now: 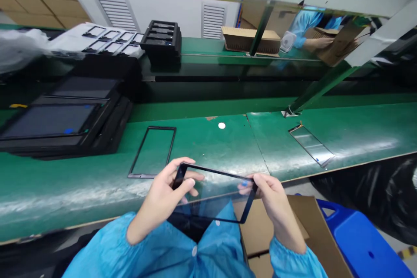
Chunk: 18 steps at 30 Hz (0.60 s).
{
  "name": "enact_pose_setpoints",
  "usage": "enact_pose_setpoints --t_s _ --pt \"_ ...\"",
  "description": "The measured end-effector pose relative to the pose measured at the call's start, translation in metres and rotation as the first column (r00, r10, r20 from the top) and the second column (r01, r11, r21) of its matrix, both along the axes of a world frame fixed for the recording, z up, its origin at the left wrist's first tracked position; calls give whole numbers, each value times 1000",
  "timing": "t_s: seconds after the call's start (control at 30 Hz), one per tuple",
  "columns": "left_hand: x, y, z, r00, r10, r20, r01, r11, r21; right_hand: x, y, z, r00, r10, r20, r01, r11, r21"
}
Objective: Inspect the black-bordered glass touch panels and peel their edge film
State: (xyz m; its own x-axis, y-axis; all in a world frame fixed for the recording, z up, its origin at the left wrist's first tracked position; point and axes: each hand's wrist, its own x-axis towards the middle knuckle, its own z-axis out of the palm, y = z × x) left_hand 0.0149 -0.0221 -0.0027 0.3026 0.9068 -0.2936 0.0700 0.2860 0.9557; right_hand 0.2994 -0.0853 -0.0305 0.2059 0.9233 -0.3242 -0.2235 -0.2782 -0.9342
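A clear glass touch panel [211, 202] with a black border is held up in front of my chest, tilted over the bench's front edge. My left hand [167, 193] grips its left end, thumb on the near face and fingers behind. At the upper right corner, my right hand [269, 191] pinches the panel between thumb and fingers. A blue spot shows on the panel beside the right fingers. Just beyond my left hand, an empty black frame [133, 167] lies flat on the green bench [202, 147].
Black trays [107, 132] with dark screens are stacked at left. Another glass panel [309, 143] lies at right, near a green post [322, 89]. Small black trays [163, 43] and a cardboard box [234, 41] stand behind. A co-worker's sleeve [304, 24] shows beyond. A blue stool [365, 239] stands lower right.
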Motion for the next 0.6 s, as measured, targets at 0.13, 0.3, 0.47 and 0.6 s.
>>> enact_pose_setpoints --t_s 0.13,0.3,0.47,0.6 --pt "0 -2 -7 995 89 45 -89 996 4 -6 -4 -6 986 -159 53 156 986 55" --pt "2 -3 -4 995 83 53 -83 996 9 -21 -2 8 954 -240 178 211 963 167" --pt "3 -5 -3 986 159 45 -159 987 3 -25 -3 9 948 -275 157 243 950 195" --pt "-1 3 -9 991 132 -18 -128 981 143 -27 -5 9 966 -238 99 213 954 211"
